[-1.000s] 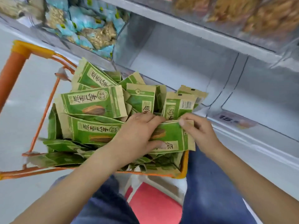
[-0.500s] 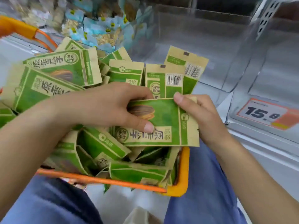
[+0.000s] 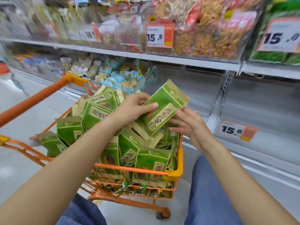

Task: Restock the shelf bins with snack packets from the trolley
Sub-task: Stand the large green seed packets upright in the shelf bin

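Left hand (image 3: 133, 108) grips one green packet (image 3: 164, 109) above the heaped trolley (image 3: 178, 161), right hand (image 3: 190, 124) loose-fingered just beside it, and the clear bin (image 3: 194, 88) beyond looks bare, so restocking has barely begun.

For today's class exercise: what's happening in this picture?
A person is restocking a shop shelf. The left hand holds a green packet lifted above an orange trolley heaped with the same packets. The right hand is open, fingertips at the packet's lower edge. The clear bin behind the trolley looks empty.
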